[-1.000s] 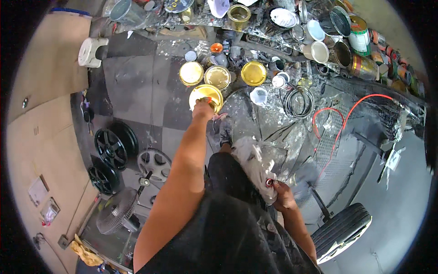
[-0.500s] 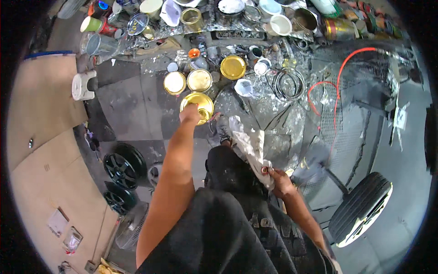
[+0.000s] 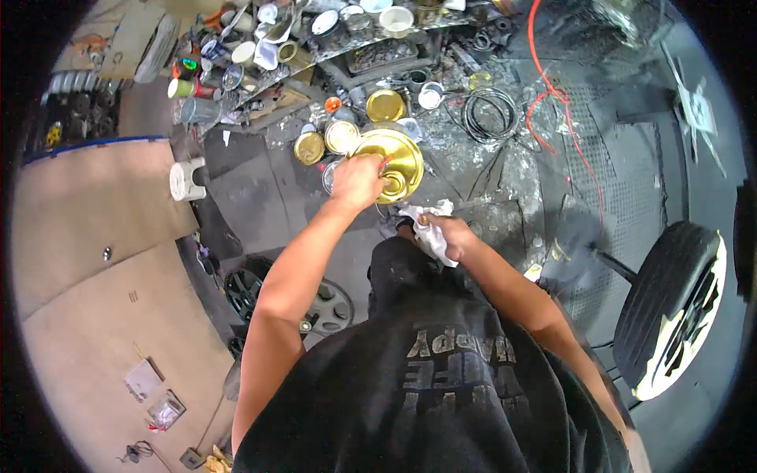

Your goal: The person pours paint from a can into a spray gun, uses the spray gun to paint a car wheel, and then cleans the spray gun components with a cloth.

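Observation:
My left hand (image 3: 359, 184) grips a round, shiny gold tin can (image 3: 404, 151) by its near left side, the fingers wrapped over its rim. A smaller round gold shape shows on the can next to my fingers, and a bit of red is visible there. My right hand (image 3: 456, 236) is closed on a crumpled white rag (image 3: 434, 246), close below the can and apart from it. A small brownish round piece sits at those fingers, too small to make out. Behind the held can, several tins stand on the floor, among them an open gold tin (image 3: 385, 105) and a pale-topped tin (image 3: 342, 136).
A cluttered bench (image 3: 323, 55) with cups and cans runs along the far side. Black coiled hose (image 3: 489, 115) lies on the floor, with a red hose (image 3: 544, 71) to its right. A tyre (image 3: 670, 303) stands at right, wheel rims (image 3: 327, 307) at left, and a white stool (image 3: 187, 180) beyond.
My left hand has lifted the gold can, bringing it nearer and rightward. My right hand has moved forward with the rag, closer to the can. The view has turned somewhat.

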### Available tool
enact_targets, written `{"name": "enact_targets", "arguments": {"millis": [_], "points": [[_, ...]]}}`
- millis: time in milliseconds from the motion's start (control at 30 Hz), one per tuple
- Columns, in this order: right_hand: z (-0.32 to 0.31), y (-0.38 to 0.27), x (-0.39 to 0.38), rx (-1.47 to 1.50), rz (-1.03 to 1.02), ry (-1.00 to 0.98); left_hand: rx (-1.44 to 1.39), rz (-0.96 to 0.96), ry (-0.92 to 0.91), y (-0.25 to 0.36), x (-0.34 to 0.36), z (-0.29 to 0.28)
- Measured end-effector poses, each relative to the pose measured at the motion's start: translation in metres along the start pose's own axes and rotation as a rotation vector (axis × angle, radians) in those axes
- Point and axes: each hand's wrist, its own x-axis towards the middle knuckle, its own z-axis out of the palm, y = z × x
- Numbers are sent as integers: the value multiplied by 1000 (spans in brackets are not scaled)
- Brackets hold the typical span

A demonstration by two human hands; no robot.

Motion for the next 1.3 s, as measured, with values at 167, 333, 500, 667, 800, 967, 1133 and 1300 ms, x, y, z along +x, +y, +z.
{"name": "enact_targets", "arguments": {"millis": [167,333,500,667,800,967,1133,1300], "points": [[-23,-11,-41,152,-54,-168,35,195,103,94,-8,-18],[-42,-29,-103,308,-99,-223,63,319,138,160,-3,-5],[-86,-24,-106,372,-217,-153,109,390,119,209,2,11],[-103,-20,-110,330,-253,-56,100,398,107,218,11,28],[-111,-13,-96,314,-332,17,-32,240,17,205,21,32],[-110,-11,-79,229,-322,-3,-177,-83,-101,131,46,77],[-88,-13,-67,154,-304,71,-348,-346,-342,44,59,136],[-62,-25,-51,128,-259,139,-489,-369,-388,-82,83,218]]}}
